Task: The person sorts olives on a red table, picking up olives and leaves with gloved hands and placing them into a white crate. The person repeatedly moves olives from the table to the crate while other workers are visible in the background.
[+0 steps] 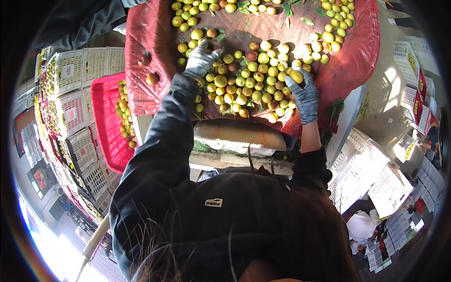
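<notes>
Green and reddish round fruits, jujube-like (250, 82), lie loose on a red quilted cloth (232, 30) that covers a table before me. My left hand (201, 60), in a pale grey knitted glove, is over the left edge of the pile, thumb and fingers apart, beside several fruits; whether it holds one is hidden. My right hand (303, 92), in a darker grey knitted glove, is at the pile's right side, with a yellow-green fruit (296, 77) between thumb and fingers. A few green leaves are mixed among the fruits.
Left of the table, a red plastic basket (109, 123) holds more fruit, beside stacked white crates (72, 107). White crates (359, 172) stand at the lower right. A filled sack (239, 135) lies under the near edge. Another person's dark sleeve (88, 23) is at upper left; people are at lower right.
</notes>
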Motion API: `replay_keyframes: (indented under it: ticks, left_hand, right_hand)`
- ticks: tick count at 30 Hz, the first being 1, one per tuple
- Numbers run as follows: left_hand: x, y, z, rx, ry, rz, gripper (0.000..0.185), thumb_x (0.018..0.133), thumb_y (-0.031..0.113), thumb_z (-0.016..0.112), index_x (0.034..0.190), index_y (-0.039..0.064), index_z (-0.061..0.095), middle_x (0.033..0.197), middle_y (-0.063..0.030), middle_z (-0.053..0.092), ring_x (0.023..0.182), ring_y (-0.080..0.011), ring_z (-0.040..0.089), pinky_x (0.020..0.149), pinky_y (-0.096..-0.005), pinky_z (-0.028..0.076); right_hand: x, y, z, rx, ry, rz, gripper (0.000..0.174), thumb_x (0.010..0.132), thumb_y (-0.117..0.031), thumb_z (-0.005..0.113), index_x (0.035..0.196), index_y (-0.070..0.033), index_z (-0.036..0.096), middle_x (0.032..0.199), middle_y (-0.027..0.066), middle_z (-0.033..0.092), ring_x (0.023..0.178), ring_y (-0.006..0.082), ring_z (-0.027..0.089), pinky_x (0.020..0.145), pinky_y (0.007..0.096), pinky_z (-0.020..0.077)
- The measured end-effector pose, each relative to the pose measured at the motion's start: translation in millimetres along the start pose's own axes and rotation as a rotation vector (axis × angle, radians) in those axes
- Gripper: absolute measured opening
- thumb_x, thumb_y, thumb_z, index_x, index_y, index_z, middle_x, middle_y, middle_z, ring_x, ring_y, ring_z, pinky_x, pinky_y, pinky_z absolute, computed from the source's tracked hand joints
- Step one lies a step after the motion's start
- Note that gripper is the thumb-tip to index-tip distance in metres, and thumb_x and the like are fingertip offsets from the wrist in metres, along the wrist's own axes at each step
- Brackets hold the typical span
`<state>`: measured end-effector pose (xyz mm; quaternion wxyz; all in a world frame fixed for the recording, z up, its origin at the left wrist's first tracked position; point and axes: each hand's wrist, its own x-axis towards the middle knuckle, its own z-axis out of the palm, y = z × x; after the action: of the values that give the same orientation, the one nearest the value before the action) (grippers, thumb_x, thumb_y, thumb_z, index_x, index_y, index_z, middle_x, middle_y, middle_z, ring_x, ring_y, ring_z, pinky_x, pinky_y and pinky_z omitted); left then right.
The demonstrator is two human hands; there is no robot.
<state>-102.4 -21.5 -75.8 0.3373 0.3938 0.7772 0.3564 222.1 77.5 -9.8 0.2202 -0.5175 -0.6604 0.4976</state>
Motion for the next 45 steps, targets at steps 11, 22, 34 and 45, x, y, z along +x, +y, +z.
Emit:
replay_keyframes:
  ticks: [11, 22, 34, 45]
  left_hand:
    - [-37.7, 46.3, 10.5, -0.068, 0.049, 0.115, 0.02, 0.086, 0.007, 0.065, 0.105, 0.005, 0.068, 0.092, -0.0051, 0.07, 0.082, -0.0115, 0.062, 0.076, -0.0275, 0.051]
    - [-163.1, 213.4, 170.9, -0.358, -0.285, 0.567, 0.019, 0.094, 0.019, 0.058, 0.109, 0.009, 0.065, 0.098, -0.0103, 0.064, 0.105, -0.0248, 0.06, 0.091, -0.0406, 0.049]
    - [-96.1, 116.8, 180.4, 0.441, -0.344, 0.618, 0.028, 0.087, 0.019, 0.064, 0.113, 0.008, 0.066, 0.101, -0.0134, 0.065, 0.085, -0.0302, 0.067, 0.079, -0.0396, 0.054]
    - [-74.9, 82.6, 165.2, 0.085, -0.423, 0.117, 0.026, 0.093, 0.02, 0.058, 0.113, 0.003, 0.062, 0.098, -0.0157, 0.066, 0.092, -0.0324, 0.065, 0.075, -0.0386, 0.054]
  right_hand:
    - [-121.6, 50.0, -133.1, 0.198, 0.462, 0.005, 0.021, 0.094, -0.018, 0.061, 0.112, -0.007, 0.064, 0.088, -0.0015, 0.063, 0.064, 0.003, 0.053, 0.056, 0.0152, 0.0419]
    - [-197.2, 83.8, -142.9, 1.633, 0.011, 0.271, 0.047, 0.1, -0.042, 0.052, 0.133, -0.008, 0.055, 0.13, 0.0138, 0.06, 0.115, 0.025, 0.059, 0.1, 0.0387, 0.0451]
    - [-217.4, 52.5, -203.0, 1.715, 0.502, 0.078, 0.018, 0.098, -0.015, 0.052, 0.11, -0.001, 0.054, 0.1, 0.0094, 0.061, 0.074, 0.0149, 0.053, 0.059, 0.0257, 0.0489]
    - [-195.4, 95.5, -150.5, 0.079, 0.308, 0.014, 0.045, 0.098, -0.018, 0.055, 0.138, 0.001, 0.047, 0.136, 0.0155, 0.053, 0.114, 0.0245, 0.059, 0.092, 0.0341, 0.051]
